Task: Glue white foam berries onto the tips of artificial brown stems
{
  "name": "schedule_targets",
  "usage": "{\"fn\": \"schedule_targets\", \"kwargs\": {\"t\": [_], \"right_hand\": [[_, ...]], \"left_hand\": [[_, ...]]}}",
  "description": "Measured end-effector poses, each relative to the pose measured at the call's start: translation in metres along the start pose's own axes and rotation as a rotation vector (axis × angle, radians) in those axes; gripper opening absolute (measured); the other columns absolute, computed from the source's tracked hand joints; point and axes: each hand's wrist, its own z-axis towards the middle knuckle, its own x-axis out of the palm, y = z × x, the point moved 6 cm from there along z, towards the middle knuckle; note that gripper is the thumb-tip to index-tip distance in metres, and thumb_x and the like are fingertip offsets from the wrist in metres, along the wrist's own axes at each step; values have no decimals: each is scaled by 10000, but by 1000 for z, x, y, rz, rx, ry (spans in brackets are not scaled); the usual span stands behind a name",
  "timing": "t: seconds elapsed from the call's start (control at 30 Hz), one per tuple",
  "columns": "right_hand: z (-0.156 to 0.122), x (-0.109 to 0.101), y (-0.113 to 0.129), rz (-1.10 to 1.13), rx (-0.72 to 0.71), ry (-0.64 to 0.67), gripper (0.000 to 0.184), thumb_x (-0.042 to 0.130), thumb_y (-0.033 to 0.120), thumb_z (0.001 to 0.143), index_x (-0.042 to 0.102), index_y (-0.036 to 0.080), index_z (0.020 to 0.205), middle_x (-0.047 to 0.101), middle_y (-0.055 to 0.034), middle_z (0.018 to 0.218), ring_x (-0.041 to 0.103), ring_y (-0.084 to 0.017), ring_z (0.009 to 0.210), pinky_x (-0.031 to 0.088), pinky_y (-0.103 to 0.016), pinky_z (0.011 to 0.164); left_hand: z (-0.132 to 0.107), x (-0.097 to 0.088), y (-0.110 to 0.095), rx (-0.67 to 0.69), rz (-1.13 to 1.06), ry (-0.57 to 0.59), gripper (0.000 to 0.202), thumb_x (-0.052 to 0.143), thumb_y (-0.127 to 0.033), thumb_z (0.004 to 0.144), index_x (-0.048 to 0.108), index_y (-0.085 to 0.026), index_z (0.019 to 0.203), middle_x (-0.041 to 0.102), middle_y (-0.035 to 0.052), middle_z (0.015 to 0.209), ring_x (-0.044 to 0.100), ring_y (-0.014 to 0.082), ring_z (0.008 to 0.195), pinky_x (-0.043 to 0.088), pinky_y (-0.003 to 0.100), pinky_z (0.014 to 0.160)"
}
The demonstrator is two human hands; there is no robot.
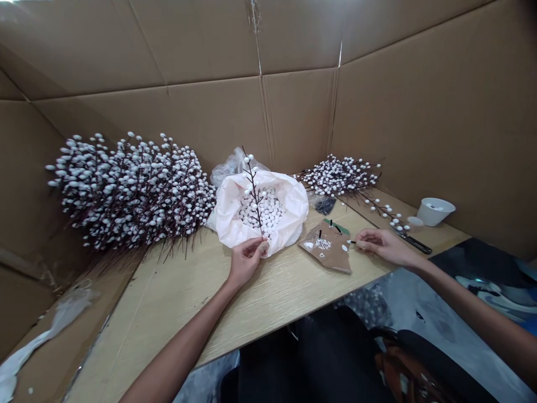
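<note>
My left hand point(246, 261) is closed on the lower end of a dark artificial berry stem point(256, 208), held upright with a few white berries near its top. Behind it lies an open white plastic bag point(297, 206) holding many loose white berries point(273, 214). My right hand point(382, 246) pinches a short black stick with a white tip point(353, 242). That tip is close to the right edge of a brown cardboard piece point(335, 261), which carries white smears and several similar black bits.
A big pile of finished-looking white berry stems point(138, 190) fills the left; a smaller bunch point(342, 174) lies back right. Dark-handled pliers or scissors point(413, 240), a white cup point(435, 211) and a small lid-like dish point(415, 222) sit right. Cardboard walls point(210, 117) enclose the table point(184, 302).
</note>
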Motion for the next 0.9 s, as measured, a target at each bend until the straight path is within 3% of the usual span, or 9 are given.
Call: {"fn": "schedule_targets", "kwargs": {"t": [0.2, 0.47, 0.9], "right_hand": [[-2, 4, -2, 3, -37, -70, 367, 677, 530, 687, 647, 171, 761, 613, -34, 700, 495, -136, 583, 401, -276, 562], [-3, 10, -4, -93, -102, -98, 273, 614, 458, 776, 650, 187, 781, 670, -61, 808, 601, -214, 769, 461, -310, 698], [-3, 11, 1, -89, -96, 18, 308, 636, 476, 750, 670, 169, 750, 667, -66, 789, 585, -201, 734, 440, -305, 671]], "left_hand": [[0, 0, 1, -7, -7, -11, 405, 726, -465, 682, 740, -116, 887, 749, 118, 936, 709, 218, 746, 603, 324, 676], [0, 0, -3, 4, -5, -10, 399, 721, -466, 688, 741, -121, 887, 752, 111, 913, 703, 211, 719, 603, 332, 681], [-1, 0, -3, -2, 7, -13, 384, 720, -456, 690, 741, -124, 881, 752, 112, 909, 711, 233, 773, 602, 334, 688]]}}
